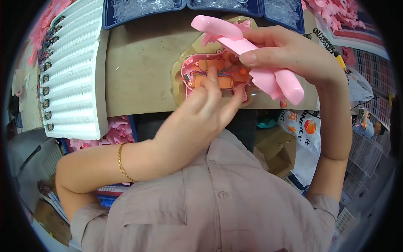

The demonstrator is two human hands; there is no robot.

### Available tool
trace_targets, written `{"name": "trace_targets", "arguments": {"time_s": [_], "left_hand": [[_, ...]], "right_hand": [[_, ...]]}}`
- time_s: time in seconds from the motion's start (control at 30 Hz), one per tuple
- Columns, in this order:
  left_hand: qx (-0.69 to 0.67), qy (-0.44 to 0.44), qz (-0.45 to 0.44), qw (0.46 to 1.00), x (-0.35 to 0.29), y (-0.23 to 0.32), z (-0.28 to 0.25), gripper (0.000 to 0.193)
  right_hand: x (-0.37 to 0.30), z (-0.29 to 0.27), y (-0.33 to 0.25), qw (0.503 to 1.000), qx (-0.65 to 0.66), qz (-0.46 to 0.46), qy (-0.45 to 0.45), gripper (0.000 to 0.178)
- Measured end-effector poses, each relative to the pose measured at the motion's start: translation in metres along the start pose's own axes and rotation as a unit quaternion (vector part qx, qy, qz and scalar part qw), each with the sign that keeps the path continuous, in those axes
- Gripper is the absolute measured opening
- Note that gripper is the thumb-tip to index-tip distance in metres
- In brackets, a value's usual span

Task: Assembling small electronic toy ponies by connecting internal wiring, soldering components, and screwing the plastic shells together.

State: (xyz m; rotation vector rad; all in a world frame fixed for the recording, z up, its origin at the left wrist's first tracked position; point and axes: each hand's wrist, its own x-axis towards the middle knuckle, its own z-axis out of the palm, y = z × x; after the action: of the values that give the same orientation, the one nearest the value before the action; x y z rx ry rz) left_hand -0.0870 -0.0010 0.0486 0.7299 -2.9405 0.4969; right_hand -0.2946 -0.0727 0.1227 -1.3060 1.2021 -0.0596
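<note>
My right hand [285, 52] grips a long pink plastic shell part [235, 42] with rounded ends, thumb on its near face, tilted above the table. Below it lies a pink toy half-shell [187, 63], its inside facing up. An orange plastic housing [210, 65] fills the shell, crossed by several thin coloured wires [199, 72]. My left hand [210, 98] reaches over from the near side, fingers apart, a fingertip on the orange housing by the wires. The half-shell rests in a yellowish translucent holder [177, 84]. The held part hides the shell's right side.
Blue bins [142, 16] of clear plastic pieces line the table's far edge. On the left stands a white ridged foam tray [77, 71] with small round parts along its edge. Pink parts [336, 14] pile up at the far right, near a coiled black cable [323, 40].
</note>
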Motion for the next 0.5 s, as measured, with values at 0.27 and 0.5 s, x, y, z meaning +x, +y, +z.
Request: {"name": "trace_targets", "arguments": {"time_s": [0.27,0.5], "left_hand": [[0.086,-0.074,0.091,0.989,0.012,-0.004,-0.017,0.049],[0.120,-0.134,0.087,0.980,0.018,0.008,-0.020,0.048]], "right_hand": [[0.007,-0.002,0.001,1.000,0.003,0.024,0.007,0.047],[0.008,-0.006,0.000,0.998,-0.030,0.056,0.008,0.042]]}}
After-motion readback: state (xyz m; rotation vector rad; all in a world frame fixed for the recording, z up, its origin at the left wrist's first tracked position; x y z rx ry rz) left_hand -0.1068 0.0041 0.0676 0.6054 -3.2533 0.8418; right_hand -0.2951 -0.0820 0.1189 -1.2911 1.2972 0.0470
